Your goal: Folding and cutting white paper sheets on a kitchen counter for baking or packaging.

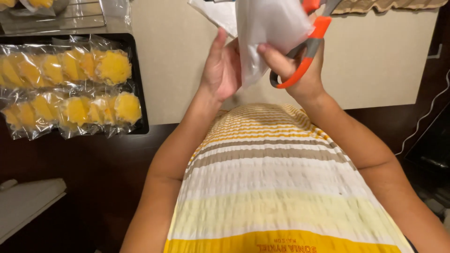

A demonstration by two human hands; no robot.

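Observation:
My left hand (222, 68) holds the lower edge of a clear, whitish plastic bag (267, 28) raised above a beige table (375, 61). My right hand (300, 70) grips orange-and-grey scissors (307, 51), its fingers through the handle loops, and its index finger also presses against the bag. The scissor blades point up past the top of the view and are hidden. Both hands meet at the bag near top centre.
A black tray (139, 84) at the left carries two rows of yellow flower-shaped cakes (112, 68) sealed in clear wrappers. A wire rack (70, 16) stands behind it. A white flat object (26, 201) lies at lower left. Dark floor surrounds my striped shirt.

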